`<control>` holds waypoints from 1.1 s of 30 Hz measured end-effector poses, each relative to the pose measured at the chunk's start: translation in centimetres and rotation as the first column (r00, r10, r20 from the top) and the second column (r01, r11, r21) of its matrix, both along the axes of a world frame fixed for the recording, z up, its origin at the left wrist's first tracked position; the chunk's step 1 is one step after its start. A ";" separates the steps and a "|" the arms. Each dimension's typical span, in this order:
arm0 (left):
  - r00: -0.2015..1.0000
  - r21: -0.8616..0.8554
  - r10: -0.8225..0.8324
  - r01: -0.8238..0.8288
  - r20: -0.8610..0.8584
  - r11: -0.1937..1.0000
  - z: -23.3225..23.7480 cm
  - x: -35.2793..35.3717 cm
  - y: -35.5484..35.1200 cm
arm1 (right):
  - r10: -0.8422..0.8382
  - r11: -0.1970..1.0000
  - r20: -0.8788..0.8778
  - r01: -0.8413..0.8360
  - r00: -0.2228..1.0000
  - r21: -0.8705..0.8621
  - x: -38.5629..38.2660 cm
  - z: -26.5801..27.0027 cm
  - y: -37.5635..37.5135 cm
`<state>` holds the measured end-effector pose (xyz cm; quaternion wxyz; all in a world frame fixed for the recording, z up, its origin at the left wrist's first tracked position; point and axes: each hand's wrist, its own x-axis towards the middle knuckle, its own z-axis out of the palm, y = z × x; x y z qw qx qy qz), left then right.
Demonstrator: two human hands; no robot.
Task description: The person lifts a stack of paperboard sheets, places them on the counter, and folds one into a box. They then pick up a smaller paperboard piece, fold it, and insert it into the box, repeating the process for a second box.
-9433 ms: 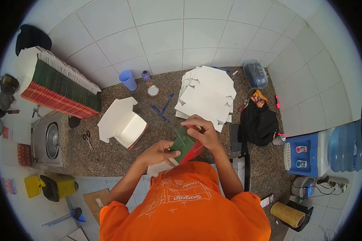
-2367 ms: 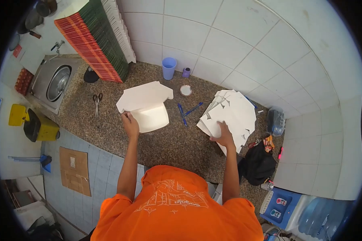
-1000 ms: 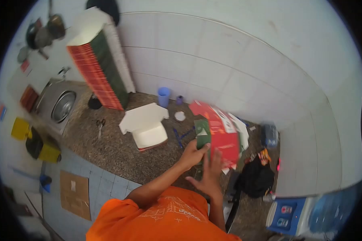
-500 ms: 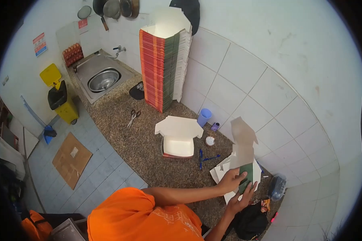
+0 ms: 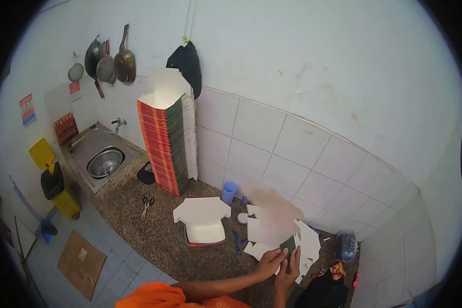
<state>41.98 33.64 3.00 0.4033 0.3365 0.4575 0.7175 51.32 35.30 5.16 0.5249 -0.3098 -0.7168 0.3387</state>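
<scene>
A food box blank (image 5: 274,220), pale inside with a green outer panel, is held up and partly unfolded, its far end smeared by motion. My left hand (image 5: 271,264) grips the near edge from the left, thumb against the green panel. On the other side my right hand (image 5: 289,268) has its fingers closed around the same edge. Beneath and beside them are more flat white blanks (image 5: 309,244). To the left, a folded box (image 5: 205,232) stands with its lid raised.
A tall stack of nested red and green boxes (image 5: 161,149) stands on the granite counter. Scissors (image 5: 147,205), a blue cup (image 5: 229,191), blue pens (image 5: 236,241) and a small round container (image 5: 242,218) lie nearby. The sink (image 5: 107,161) is at the far left; a black bag (image 5: 324,291) lies near right.
The box blank has tilted over and spread wider, its far end swinging left. Both hands have stayed on it. The head view has shifted up and to the right.
</scene>
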 end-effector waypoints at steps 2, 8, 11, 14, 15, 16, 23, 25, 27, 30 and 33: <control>0.993 -0.025 0.000 0.003 0.116 1.000 4.6 -0.5 -1.4 | 0.085 0.994 -0.114 -0.092 0.990 -0.055 0.5 -0.9 0.4; 0.992 -0.107 0.121 -0.124 -0.033 0.987 1.8 -1.9 -0.3 | 0.124 0.992 0.059 -0.123 0.990 -0.032 0.8 -0.5 -1.3; 0.997 -0.088 0.080 -0.078 0.017 0.993 1.3 -1.6 -0.2 | 0.039 0.998 0.044 -0.037 0.998 -0.051 -0.2 -0.8 -1.7; 0.999 -0.150 0.004 0.002 0.036 0.989 1.2 -1.5 -0.9 | -0.021 0.998 -0.014 0.020 1.000 -0.055 -0.7 -2.1 -1.2; 1.000 -0.145 -0.001 0.005 0.029 0.989 1.5 -1.1 -1.1 | -0.045 0.998 -0.050 0.042 0.998 -0.057 -1.2 -1.6 -1.3; 0.996 -0.136 -0.039 0.049 0.074 0.990 1.9 -0.8 -1.5 | -0.048 0.998 -0.061 0.045 0.997 -0.052 -1.5 -1.1 -1.6; 0.981 0.022 0.024 -0.020 -0.194 1.000 0.2 -1.3 -2.3 | 0.249 0.644 -0.416 -0.470 0.875 -0.603 2.2 -10.8 4.2; 0.889 -0.248 -0.263 0.177 -0.376 0.953 0.3 -3.3 -3.2 | 0.282 0.648 -0.354 -0.449 0.892 -0.615 1.0 -10.6 4.8; 0.887 -0.413 -0.381 0.254 -0.260 0.875 3.2 -4.1 -5.7 | 0.314 0.657 -0.282 -0.422 0.907 -0.625 0.2 -10.2 5.2; 0.776 -0.610 -0.538 0.259 -0.330 0.748 7.8 -4.7 -9.2 | 0.362 0.673 -0.164 -0.379 0.918 -0.635 -0.2 -8.6 5.4; 0.786 -0.572 -0.504 0.243 -0.357 0.783 7.9 -4.7 -10.5 | 0.404 0.688 -0.044 -0.336 0.914 -0.644 0.5 -6.1 4.1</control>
